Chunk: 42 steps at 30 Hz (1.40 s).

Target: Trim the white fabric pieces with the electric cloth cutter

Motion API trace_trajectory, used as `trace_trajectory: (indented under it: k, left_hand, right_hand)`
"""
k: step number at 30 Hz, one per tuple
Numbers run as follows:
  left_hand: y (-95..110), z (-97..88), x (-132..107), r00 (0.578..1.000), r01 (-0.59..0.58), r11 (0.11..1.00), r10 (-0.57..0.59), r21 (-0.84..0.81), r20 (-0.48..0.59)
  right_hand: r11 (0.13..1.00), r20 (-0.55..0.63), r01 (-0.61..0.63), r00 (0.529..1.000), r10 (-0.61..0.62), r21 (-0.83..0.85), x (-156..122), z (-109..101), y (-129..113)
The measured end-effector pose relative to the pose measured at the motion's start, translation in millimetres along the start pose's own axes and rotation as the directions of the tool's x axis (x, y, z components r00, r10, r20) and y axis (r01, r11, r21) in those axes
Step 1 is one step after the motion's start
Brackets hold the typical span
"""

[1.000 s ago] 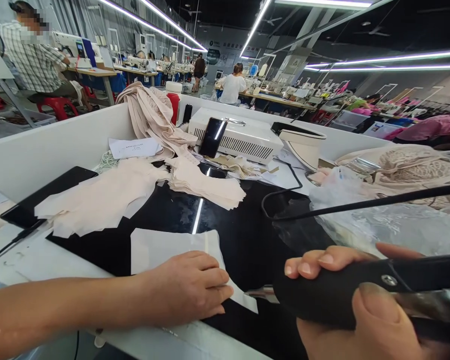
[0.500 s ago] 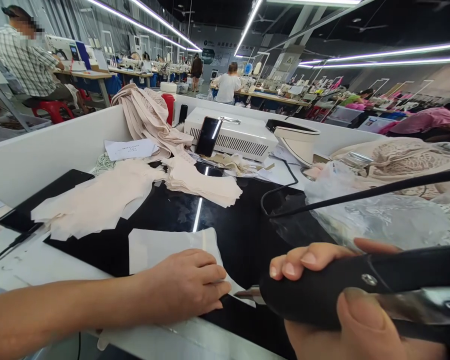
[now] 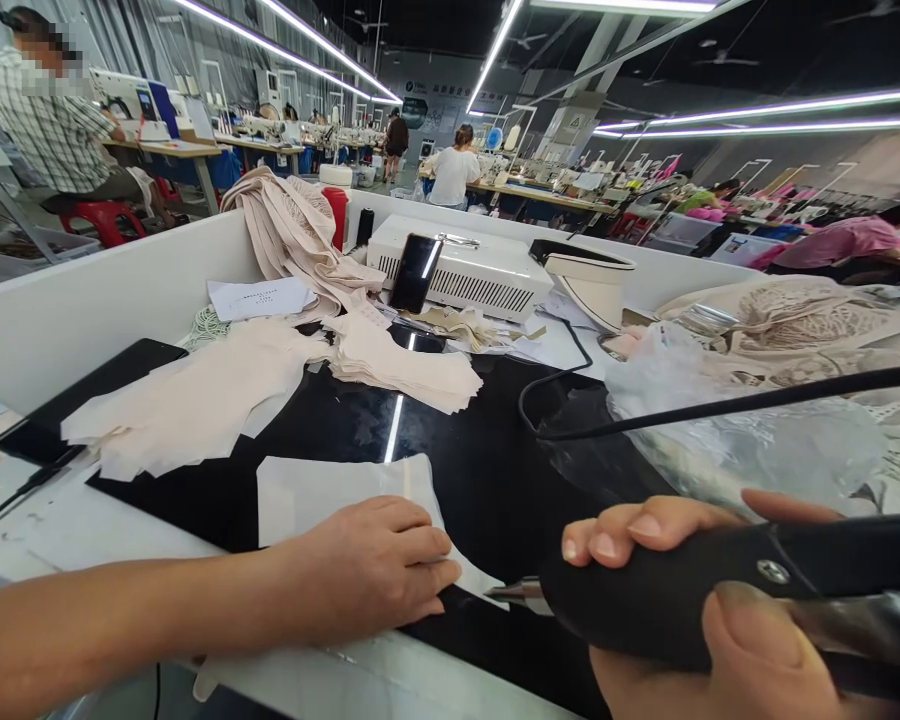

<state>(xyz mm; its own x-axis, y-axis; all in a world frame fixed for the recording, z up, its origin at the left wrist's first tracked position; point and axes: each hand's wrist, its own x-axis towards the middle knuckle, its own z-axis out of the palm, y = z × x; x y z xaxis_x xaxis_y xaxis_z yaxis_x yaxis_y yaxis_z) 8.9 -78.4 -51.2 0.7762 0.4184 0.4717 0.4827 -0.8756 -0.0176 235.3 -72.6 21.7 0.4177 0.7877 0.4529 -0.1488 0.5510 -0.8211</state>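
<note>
My left hand (image 3: 375, 570) lies flat, fingers together, pressing a pale fabric piece (image 3: 322, 495) onto the black glossy work surface (image 3: 487, 470). My right hand (image 3: 712, 640) grips the black handle of a corded hand tool (image 3: 690, 595). The tool's small metal tip (image 3: 521, 590) touches the fabric's right edge, just right of my left fingertips. A black cable (image 3: 720, 405) runs from the tool across the table to the right.
Stacks of beige cut fabric (image 3: 195, 400) (image 3: 405, 365) lie on the black surface. Behind stand a white machine (image 3: 465, 270) with a phone (image 3: 414, 272) leaning on it, draped garments (image 3: 292, 230), a clear plastic bag (image 3: 727, 420) and lace fabric (image 3: 795, 320). Other people work at distant tables.
The tool and my right hand have shifted slightly back and forth along the fabric's edge. My left hand keeps pressing the piece in place.
</note>
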Motion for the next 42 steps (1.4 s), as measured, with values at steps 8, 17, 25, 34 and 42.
trace_trajectory:
  k: [8,17,25,34,42]
  left_hand:
    - [0.4,-5.9,-0.7,0.998,0.018,0.999,-0.017,-0.028,0.053]
    - [-21.1,-16.4,-15.5,0.983,0.157,0.960,-0.175,-0.231,-0.060]
    - [-21.1,-26.3,-19.2,0.992,0.121,0.976,-0.113,-0.180,0.054]
    - [-4.9,-48.4,2.7,0.902,0.366,0.863,-0.237,-0.349,0.360]
    - [-51.7,-42.7,51.4,0.905,0.319,0.818,-0.112,-0.479,0.411]
  right_hand:
    - [0.999,0.084,-0.014,0.996,0.019,-0.051,7.3,0.4,-11.3]
    - [0.995,0.036,0.099,0.995,-0.098,-0.033,14.4,9.1,2.9]
    - [0.994,-0.020,0.091,0.995,-0.093,-0.060,38.5,-2.8,24.1]
    - [0.993,0.030,0.109,0.993,-0.110,0.035,39.3,9.5,23.6]
    - [0.999,0.079,0.049,0.996,-0.049,0.007,29.2,8.2,22.9]
